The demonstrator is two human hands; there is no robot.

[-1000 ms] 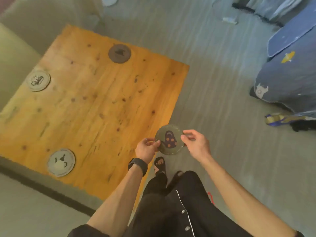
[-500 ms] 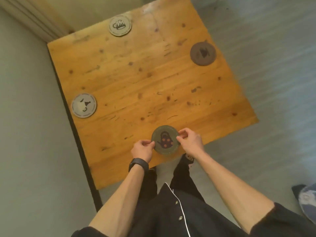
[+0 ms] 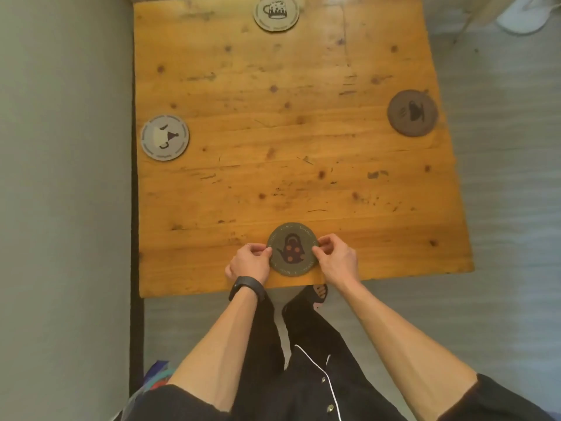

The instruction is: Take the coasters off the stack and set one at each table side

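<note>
Both hands pinch the teapot coaster (image 3: 293, 249) at the surface's (image 3: 303, 147) six o'clock edge: left hand (image 3: 250, 264) and right hand (image 3: 334, 261), each grip closed on its rim.

Dim warm indoor light, soft glare on far table (image 3: 349, 31), slight blur, wide-angle bending at edges.

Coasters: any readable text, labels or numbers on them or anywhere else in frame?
None can be read.
Green teapot coaster, held by the left hand and right hand: rim lettering, blurred.
Pale left coaster: rim lettering, blurred.
Mug coaster and brown coaster: pictures only.
</note>
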